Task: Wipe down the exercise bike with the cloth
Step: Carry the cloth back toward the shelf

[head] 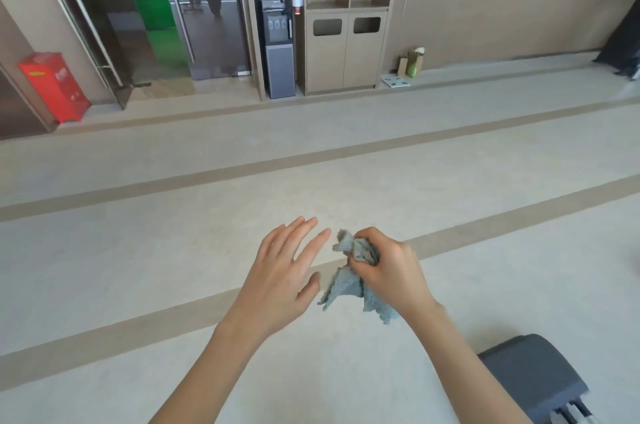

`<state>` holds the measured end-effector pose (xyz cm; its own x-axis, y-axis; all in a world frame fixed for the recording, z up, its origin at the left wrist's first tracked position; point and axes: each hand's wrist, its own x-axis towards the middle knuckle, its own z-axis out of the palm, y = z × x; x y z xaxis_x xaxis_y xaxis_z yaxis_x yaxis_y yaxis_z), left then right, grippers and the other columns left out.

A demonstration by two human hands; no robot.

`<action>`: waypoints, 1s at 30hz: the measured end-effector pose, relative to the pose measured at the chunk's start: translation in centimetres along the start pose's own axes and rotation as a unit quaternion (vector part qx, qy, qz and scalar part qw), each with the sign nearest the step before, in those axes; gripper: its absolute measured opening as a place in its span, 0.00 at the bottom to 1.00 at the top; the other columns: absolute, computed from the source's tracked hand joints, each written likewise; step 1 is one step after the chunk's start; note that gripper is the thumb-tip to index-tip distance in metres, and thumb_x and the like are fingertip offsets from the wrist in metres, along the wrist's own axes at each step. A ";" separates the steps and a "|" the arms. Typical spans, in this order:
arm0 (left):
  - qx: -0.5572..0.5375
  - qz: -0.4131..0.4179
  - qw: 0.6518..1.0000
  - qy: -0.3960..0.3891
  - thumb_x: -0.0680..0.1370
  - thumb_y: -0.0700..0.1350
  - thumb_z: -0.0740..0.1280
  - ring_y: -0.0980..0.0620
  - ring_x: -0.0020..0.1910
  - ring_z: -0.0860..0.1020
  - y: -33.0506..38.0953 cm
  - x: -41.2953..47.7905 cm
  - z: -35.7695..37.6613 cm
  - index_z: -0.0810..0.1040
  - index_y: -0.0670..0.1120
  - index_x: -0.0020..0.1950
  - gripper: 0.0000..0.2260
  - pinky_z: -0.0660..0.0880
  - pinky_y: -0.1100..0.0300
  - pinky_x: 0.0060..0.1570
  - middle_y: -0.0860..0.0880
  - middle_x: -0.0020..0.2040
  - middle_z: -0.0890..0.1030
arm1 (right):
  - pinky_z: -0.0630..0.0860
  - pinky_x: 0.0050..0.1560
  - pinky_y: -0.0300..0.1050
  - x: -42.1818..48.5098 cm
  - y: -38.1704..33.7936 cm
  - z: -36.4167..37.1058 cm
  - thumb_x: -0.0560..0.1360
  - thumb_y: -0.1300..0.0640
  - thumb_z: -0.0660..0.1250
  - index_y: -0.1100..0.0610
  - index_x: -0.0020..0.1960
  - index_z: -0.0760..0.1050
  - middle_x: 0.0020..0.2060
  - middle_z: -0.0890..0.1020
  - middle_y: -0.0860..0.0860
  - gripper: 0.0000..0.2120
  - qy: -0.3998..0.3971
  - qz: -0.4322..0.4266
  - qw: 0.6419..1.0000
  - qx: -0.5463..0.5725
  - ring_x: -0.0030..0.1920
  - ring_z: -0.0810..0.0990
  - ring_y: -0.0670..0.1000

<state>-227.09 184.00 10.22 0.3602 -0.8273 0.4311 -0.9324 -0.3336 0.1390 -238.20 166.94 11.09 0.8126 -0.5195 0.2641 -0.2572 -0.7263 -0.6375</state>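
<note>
My right hand (pixel 389 268) grips a crumpled grey-blue cloth (pixel 349 285), whose loose ends hang below the fist. Just left of the cloth is my left hand (pixel 280 274), fingers straight and spread, holding nothing. Both hands hover over the beige floor. A dark grey padded part with metal pieces (pixel 533 378), probably belonging to the exercise bike, pokes in at the bottom right corner. The remainder of the bike is out of view.
A wooden shelf cabinet (pixel 343 53) and a grey water dispenser (pixel 278 46) stand against the far wall. A red box (pixel 53 88) sits at far left beside glass doors (pixel 194 8). The floor (pixel 207 216) has brown stripes.
</note>
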 end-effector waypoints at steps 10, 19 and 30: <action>0.046 -0.031 0.998 -0.027 0.77 0.51 0.58 0.44 0.71 0.66 -9.7 17.1 8.3 0.70 0.43 0.72 0.25 0.60 0.48 0.69 0.43 0.71 0.71 | 0.72 0.34 0.44 18.4 8.6 0.2 0.69 0.57 0.71 0.50 0.47 0.76 0.32 0.78 0.45 0.09 0.054 0.048 0.997 -0.013 0.34 0.75 0.52; 0.055 -0.057 0.997 -0.016 0.76 0.52 0.57 0.43 0.69 0.69 -18.2 39.6 16.8 0.71 0.41 0.70 0.25 0.61 0.47 0.67 0.42 0.69 0.72 | 0.65 0.31 0.40 42.4 17.8 -1.4 0.69 0.57 0.72 0.51 0.47 0.76 0.30 0.75 0.43 0.09 0.056 0.025 0.998 -0.022 0.33 0.74 0.51; 0.050 -0.088 0.995 0.008 0.77 0.52 0.57 0.43 0.69 0.68 -30.1 61.7 26.2 0.71 0.41 0.70 0.25 0.60 0.48 0.69 0.42 0.69 0.72 | 0.72 0.34 0.44 69.1 26.9 0.4 0.69 0.57 0.73 0.52 0.48 0.76 0.32 0.79 0.46 0.09 0.042 0.008 0.999 -0.019 0.35 0.77 0.53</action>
<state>-176.04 131.11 9.29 0.5158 -0.7453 0.4224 -0.8475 -0.5158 0.1248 -188.76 111.70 11.94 0.7617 -0.5660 0.3155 -0.2909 -0.7337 -0.6140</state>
